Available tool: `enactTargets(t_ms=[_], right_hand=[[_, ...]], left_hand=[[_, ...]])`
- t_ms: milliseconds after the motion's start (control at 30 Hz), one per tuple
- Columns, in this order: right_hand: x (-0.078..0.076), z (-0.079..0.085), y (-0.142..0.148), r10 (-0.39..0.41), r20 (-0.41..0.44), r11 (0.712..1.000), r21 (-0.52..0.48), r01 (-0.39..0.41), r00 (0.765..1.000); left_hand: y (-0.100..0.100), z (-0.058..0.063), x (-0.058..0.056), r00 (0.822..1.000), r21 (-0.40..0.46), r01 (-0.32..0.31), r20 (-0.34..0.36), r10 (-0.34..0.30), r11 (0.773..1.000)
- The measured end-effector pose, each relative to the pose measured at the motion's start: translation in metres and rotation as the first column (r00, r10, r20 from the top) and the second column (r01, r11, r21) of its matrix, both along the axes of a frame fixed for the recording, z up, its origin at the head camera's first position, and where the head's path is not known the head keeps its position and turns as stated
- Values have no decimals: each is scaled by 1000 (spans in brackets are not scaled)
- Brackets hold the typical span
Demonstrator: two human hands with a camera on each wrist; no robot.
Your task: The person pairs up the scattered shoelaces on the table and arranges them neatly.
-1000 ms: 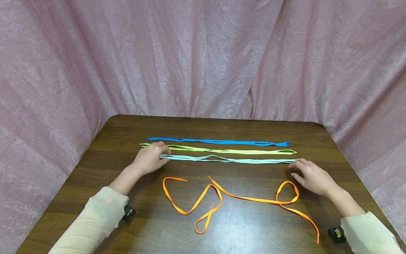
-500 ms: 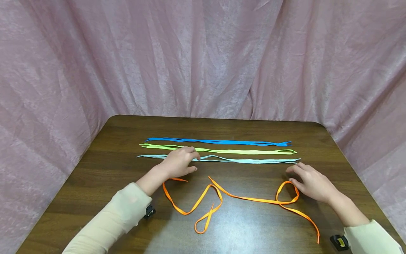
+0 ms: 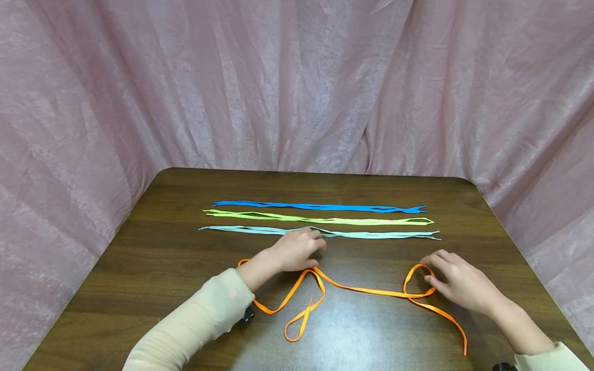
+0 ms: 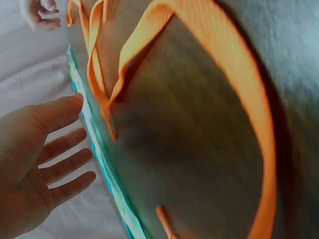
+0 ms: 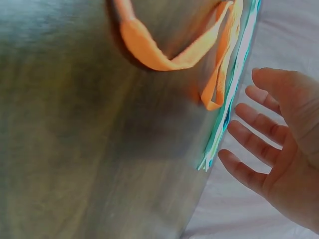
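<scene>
Orange shoelaces lie loosely curved on the table in the head view, one to the right with a loop, another to the left. My left hand hovers by the right-hand lace's upper end, covering part of the lacing; its fingers are spread with nothing held. My right hand is beside the loop at the right, fingers apart and holding nothing. Behind the left hand runs a straightened light blue lace bundle, partly covered by that hand.
Farther back lie a yellow-green lace bundle and a blue lace bundle, roughly parallel to each other. The brown wooden table has rounded far corners. A pink curtain hangs behind it.
My left hand has left the light blue bundle's left end and moved right and nearer, to the orange laces. My right hand has drawn back from the bundle's right end toward the orange loop.
</scene>
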State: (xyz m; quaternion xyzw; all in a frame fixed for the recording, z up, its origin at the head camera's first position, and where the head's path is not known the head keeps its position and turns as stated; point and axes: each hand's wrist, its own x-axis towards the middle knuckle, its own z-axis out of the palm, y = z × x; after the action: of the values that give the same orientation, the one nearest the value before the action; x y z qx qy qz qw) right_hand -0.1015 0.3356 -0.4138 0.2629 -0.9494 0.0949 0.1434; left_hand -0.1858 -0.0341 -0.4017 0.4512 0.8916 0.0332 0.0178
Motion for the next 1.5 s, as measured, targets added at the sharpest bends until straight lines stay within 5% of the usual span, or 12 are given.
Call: enactTargets(t_ms=[267,867,1300,1500], right_hand=[[16,-2,0,18,-6,1000,-16,-18,1000],[37,-13,-11,84,26,994,-71,-82,996],[32,-19,-12,194,-11,979,-64,-194,981],[30,-13,-15,156,17,986,-61,-155,988]], left_hand=[[10,-5,5,998,-48,51,28,-50,998],[12,-13,4,989,-44,6,148,1,999],[11,-14,5,990,-18,22,140,-20,1000],[8,-9,6,987,46,29,160,-36,999]])
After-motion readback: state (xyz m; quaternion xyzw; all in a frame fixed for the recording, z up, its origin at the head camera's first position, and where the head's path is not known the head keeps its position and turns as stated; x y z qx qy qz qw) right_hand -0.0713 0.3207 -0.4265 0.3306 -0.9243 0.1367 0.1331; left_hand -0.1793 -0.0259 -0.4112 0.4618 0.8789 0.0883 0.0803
